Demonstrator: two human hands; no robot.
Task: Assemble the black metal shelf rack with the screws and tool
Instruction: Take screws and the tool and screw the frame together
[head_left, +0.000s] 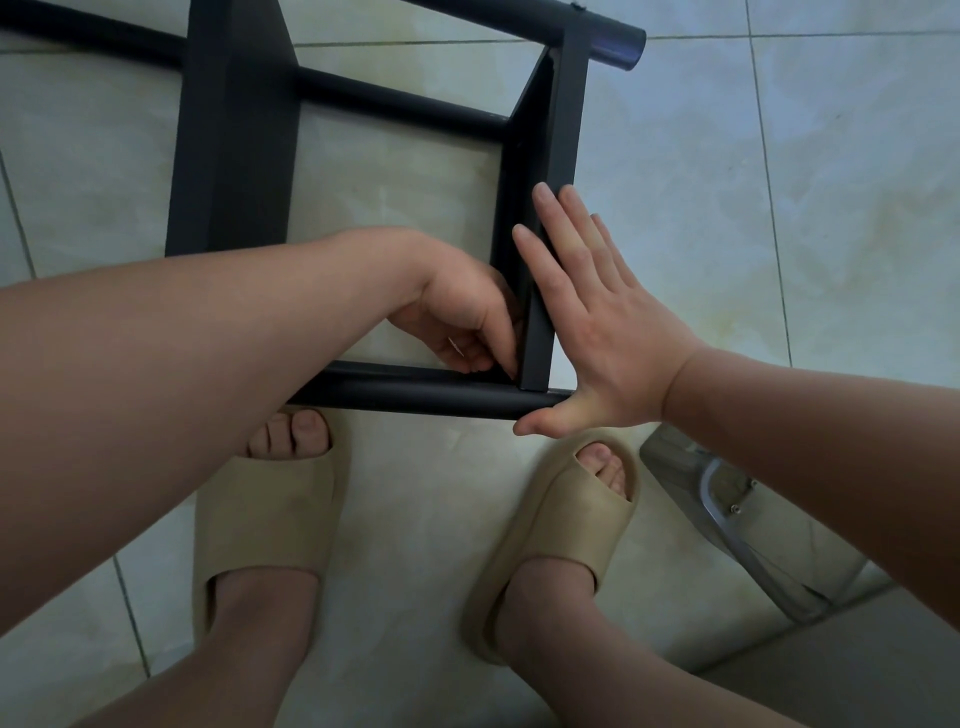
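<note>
The black metal shelf rack (234, 156) lies on the tiled floor in front of my feet. A round black tube (415, 397) runs along its near side and meets an upright flat panel (540, 156) at the near right corner. My left hand (462, 317) reaches inside that corner, its fingers curled and pinching something small against the panel's inner face. What it pinches is hidden by the fingers. My right hand (587, 312) lies flat against the panel's outer side with straight fingers, the thumb under the tube's end.
My two feet in beige slide sandals (265, 514) (561, 530) stand just below the tube. A shiny chrome and clear piece with screws (727, 519) lies on the floor at the lower right. Another black tube end (618, 44) sticks out at the top.
</note>
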